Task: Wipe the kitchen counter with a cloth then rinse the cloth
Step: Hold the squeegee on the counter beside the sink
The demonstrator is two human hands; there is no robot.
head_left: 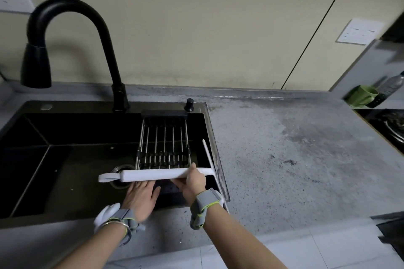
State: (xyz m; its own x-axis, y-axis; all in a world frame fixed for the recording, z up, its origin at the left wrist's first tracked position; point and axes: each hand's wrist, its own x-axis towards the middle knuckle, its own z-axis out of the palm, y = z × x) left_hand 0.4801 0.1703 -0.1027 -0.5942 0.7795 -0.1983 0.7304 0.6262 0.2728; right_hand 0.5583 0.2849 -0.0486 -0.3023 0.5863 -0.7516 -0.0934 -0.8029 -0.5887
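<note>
Grey speckled tabletop (284, 148) runs to the right of the black sink (65, 159). Over the sink's right part, your right hand (193, 183) grips the white rolled cloth (153, 175), held level above the basin. Your left hand (140, 196) lies flat with straight fingers just under the cloth, holding nothing.

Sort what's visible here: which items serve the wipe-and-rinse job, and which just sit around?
Job: white cloth held by right hand; left hand; black faucet; sink; counter.
Idle: drying rack; green cup; plastic bottle; wall socket.
</note>
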